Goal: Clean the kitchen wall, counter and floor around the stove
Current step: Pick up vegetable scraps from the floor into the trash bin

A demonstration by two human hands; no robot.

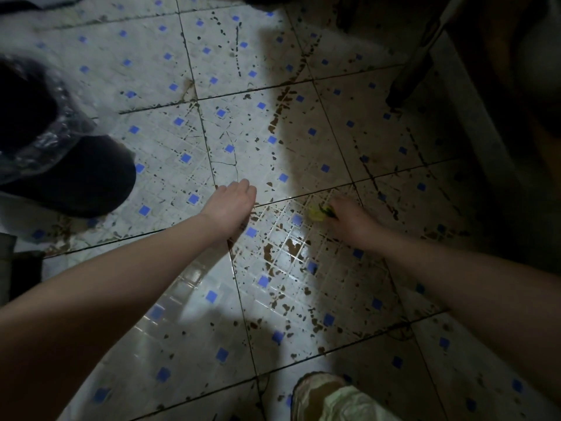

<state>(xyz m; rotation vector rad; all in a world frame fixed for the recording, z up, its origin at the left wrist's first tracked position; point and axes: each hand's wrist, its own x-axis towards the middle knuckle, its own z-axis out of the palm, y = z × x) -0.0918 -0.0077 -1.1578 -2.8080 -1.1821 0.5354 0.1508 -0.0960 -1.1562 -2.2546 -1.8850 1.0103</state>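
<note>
The tiled floor (212, 123) is white with small blue squares and covered in dark brown spots and smears, thickest near the middle. My right hand (349, 218) presses a yellow-green scrub sponge (318, 212) down on the dirty tiles, fingers closed around it. My left hand (232, 205) hovers or rests just left of it over the floor, fingers curled down and holding nothing.
A dark shoe in a clear plastic cover (60, 165) stands at the left. A dark furniture leg (409, 77) and a shadowed cabinet base run along the right. A dirty cup or bucket with a pale rag (334, 399) sits at the bottom.
</note>
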